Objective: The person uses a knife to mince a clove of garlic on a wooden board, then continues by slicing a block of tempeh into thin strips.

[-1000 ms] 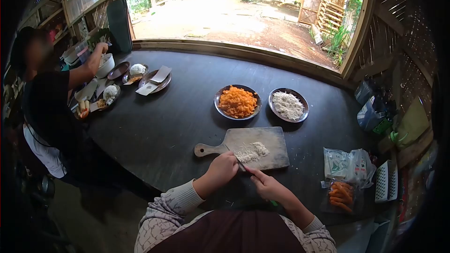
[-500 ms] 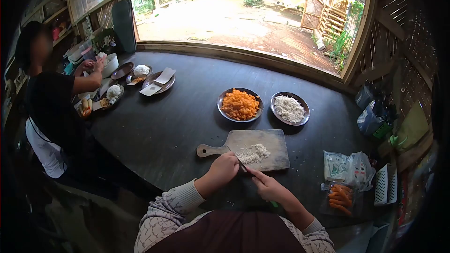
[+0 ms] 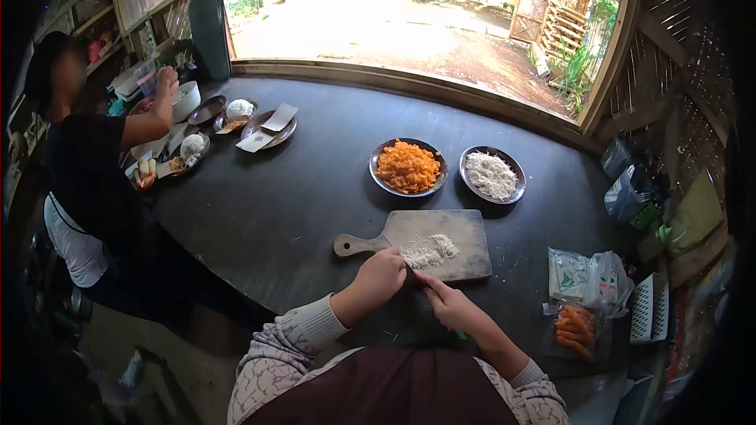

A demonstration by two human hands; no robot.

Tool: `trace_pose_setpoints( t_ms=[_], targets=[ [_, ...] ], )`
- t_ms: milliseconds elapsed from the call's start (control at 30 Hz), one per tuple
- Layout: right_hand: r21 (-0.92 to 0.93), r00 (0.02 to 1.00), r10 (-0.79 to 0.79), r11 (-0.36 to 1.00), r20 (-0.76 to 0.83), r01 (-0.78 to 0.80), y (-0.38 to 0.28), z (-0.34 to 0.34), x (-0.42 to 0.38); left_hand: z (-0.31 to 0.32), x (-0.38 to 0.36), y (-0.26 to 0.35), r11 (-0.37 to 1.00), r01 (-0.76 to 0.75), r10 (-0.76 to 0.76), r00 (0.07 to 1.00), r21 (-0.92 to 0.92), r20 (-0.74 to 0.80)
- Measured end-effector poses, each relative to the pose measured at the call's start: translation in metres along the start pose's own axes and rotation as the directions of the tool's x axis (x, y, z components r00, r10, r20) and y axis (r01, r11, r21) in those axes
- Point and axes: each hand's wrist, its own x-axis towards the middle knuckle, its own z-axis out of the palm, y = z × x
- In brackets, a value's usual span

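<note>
A wooden cutting board [image 3: 457,232] lies on the dark table, its handle pointing left. A small heap of white shreds [image 3: 429,252] sits on its near half. My left hand [image 3: 379,277] rests at the board's near edge, fingers curled against the shreds. My right hand [image 3: 445,303] grips a knife with a green handle [image 3: 459,336], its blade angled up toward the shreds between my hands. Beyond the board stand a plate of orange shreds [image 3: 407,166] and a plate of white shreds [image 3: 491,174].
A bag of carrots [image 3: 573,329], a plastic packet [image 3: 587,275] and a white grater [image 3: 651,308] lie at the right. At the far left another person [image 3: 79,165] reaches over plates and a white bowl [image 3: 187,98]. A wide window opens behind the table.
My hands have stayed at the board's near edge with the knife. The other person's hand has risen from the plates toward the shelf by the white bowl. The camera has shifted slightly.
</note>
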Motion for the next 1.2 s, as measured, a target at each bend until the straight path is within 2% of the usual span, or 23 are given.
trace_pose_setpoints(
  t_ms=[33, 133, 267, 667, 767, 833, 867, 933, 1033, 1167, 1200],
  targets=[
    [0.041, 0.997, 0.061, 0.997, 0.041, -0.062, -0.002, -0.002, -0.001, -0.001, 0.000, 0.000, 1.000, -0.004, 0.004, 1.000, 0.005, 0.003],
    [0.046, 0.993, 0.101, 0.994, 0.056, -0.103, -0.004, -0.004, -0.005, 0.002, 0.000, -0.004, 0.999, -0.047, 0.047, 0.998, 0.002, -0.043],
    [0.070, 0.995, 0.077, 0.994, 0.063, -0.081, 0.004, -0.004, -0.004, -0.001, 0.000, -0.001, 1.000, -0.010, 0.010, 1.000, -0.001, 0.014],
    [0.063, 0.987, 0.134, 0.988, 0.092, -0.140, -0.002, -0.006, -0.004, 0.003, 0.000, -0.005, 0.999, -0.027, 0.026, 0.999, -0.020, -0.034],
    [0.018, 0.997, 0.080, 0.997, 0.022, -0.080, -0.002, 0.000, -0.003, 0.000, -0.001, -0.002, 1.000, -0.004, 0.004, 1.000, 0.013, -0.018],
    [-0.026, 0.999, -0.046, 0.999, -0.025, 0.045, 0.001, 0.002, -0.001, -0.002, -0.001, 0.000, 1.000, 0.004, -0.004, 1.000, -0.004, -0.016],
    [-0.026, 0.998, -0.051, 0.998, -0.028, 0.051, -0.002, 0.000, -0.001, -0.003, 0.000, 0.001, 1.000, 0.000, 0.000, 1.000, 0.000, -0.019],
    [0.003, 0.992, 0.116, 0.993, 0.057, -0.116, -0.008, -0.006, -0.005, -0.004, -0.001, 0.001, 1.000, 0.014, -0.014, 1.000, 0.019, -0.004],
    [0.032, 0.997, 0.071, 0.997, 0.038, -0.072, 0.000, -0.004, -0.005, -0.006, -0.001, 0.002, 1.000, 0.019, -0.019, 1.000, 0.017, 0.005],
    [0.068, 0.993, 0.099, 0.992, 0.065, -0.103, -0.003, -0.007, -0.008, -0.001, 0.000, -0.003, 0.999, 0.025, -0.025, 1.000, 0.022, 0.010],
    [0.055, 0.997, 0.057, 0.997, 0.044, -0.059, 0.000, -0.006, -0.007, 0.000, 0.001, -0.005, 1.000, 0.006, -0.006, 1.000, 0.015, 0.005]
  ],
)
